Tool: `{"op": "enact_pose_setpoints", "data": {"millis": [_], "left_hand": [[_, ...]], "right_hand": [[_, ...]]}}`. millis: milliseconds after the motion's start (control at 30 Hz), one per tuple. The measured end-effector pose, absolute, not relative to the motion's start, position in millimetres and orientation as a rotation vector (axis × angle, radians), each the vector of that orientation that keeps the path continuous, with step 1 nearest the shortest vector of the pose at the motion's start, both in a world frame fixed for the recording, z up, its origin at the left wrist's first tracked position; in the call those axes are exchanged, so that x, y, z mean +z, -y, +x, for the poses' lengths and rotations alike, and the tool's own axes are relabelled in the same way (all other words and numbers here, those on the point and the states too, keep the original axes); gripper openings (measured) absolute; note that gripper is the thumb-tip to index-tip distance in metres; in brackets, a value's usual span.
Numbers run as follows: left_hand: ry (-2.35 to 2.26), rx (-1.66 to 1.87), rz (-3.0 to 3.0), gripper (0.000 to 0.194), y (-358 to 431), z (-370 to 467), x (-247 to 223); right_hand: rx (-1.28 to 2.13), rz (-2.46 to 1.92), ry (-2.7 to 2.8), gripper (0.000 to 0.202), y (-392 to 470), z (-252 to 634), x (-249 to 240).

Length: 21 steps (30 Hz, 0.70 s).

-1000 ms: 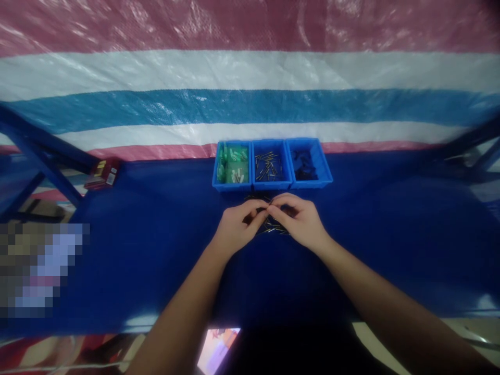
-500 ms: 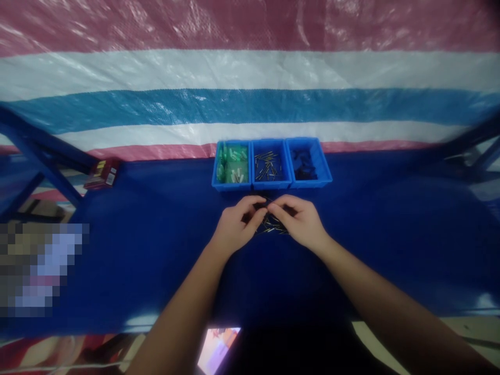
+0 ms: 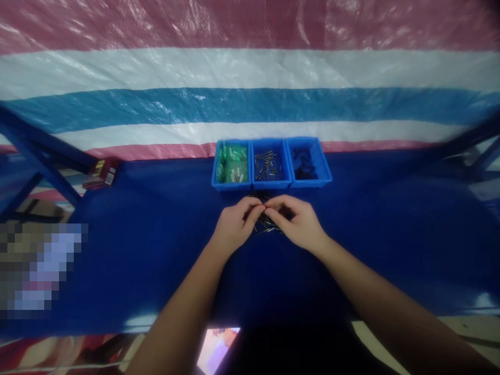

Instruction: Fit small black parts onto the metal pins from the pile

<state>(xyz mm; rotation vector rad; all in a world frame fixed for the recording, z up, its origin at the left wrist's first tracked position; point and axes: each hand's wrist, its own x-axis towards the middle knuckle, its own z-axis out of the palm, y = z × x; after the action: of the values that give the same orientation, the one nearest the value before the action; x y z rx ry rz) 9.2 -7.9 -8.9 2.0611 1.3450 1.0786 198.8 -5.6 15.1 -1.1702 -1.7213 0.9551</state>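
Observation:
My left hand (image 3: 235,225) and my right hand (image 3: 299,221) meet fingertip to fingertip over the blue table. Both are closed in a pinch, and what lies between the fingertips is too small to make out. Beneath them is a pile of thin metal pieces (image 3: 267,227), partly hidden by the fingers. Just beyond stand three blue bins side by side: the left bin (image 3: 231,186) holds white pieces and green bags, the middle bin (image 3: 272,184) slim metal pins, the right bin (image 3: 322,169) dark pieces.
A dark red box (image 3: 100,174) sits at the table's far left, near a blue metal frame (image 3: 50,169). Striped sheeting (image 3: 250,104) hangs behind the table (image 3: 156,250). A lit screen (image 3: 217,348) shows below the table's front edge.
The joined fingertips have shifted slightly left, and my right hand's fingers have closed in further against the left ones. The bins have not moved.

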Motion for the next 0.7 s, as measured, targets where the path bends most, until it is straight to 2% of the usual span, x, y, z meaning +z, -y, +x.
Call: {"op": "enact_pose_setpoints", "data": {"millis": [300,700], "left_hand": [[-1.296,1.094,2.103,0.018,8.1,9.9,-4.4],[-1.308,1.118,2.074,0.018,11.1,13.5,-3.9]], "right_hand": [[0.848,-1.133,1.757,0.008,5.0,200.3,16.5],[0.846,-1.244,1.739,0.024,4.7,201.9,14.7]]}}
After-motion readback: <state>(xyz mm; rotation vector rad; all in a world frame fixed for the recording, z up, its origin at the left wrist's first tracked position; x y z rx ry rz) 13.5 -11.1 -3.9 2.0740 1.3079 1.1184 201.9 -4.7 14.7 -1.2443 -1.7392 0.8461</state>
